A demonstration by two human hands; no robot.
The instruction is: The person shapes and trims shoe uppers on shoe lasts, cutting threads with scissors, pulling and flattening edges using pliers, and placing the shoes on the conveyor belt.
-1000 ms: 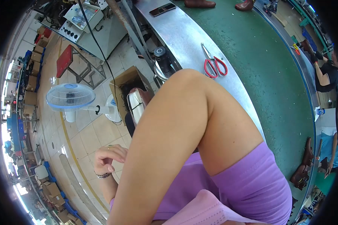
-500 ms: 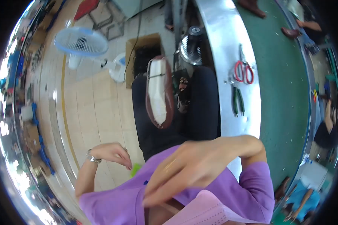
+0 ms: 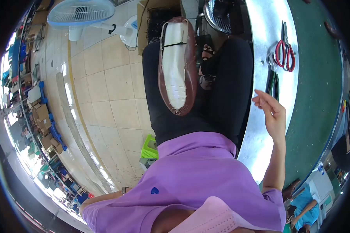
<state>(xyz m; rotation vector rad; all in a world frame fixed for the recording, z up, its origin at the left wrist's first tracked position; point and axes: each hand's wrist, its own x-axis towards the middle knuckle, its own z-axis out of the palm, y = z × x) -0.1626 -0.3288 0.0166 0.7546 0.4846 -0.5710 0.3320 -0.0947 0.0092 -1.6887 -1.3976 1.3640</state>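
Note:
My right hand [image 3: 271,112] hovers over the metal bench, just below the green-handled pliers [image 3: 273,83], its fingers loosely bent and apart with nothing in them. I cannot tell whether the fingertips touch the bench. Behind the side of my purple shirt my left hand is hidden; only the forearm and a metal watch band [image 3: 124,190] show. Across my left thigh lies a brown leather shoe [image 3: 191,73], bottom up, its white insole exposed and a thin black band across it. Neither hand touches the shoe. Red-handled scissors [image 3: 285,56] rest above the pliers.
The metal bench [image 3: 266,128] runs along my right side. On the floor ahead to the left stands a fan [image 3: 81,13]. A cardboard box [image 3: 142,31] holds dark stringy stuff beyond my knees. A bright green basket [image 3: 148,145] sits at my left. Another person in blue [image 3: 305,204] is far right.
My right hand has swung from before my chest out to the bench on the right. My left hand has gone from beside my waist to out of sight behind my shirt. The view has shifted.

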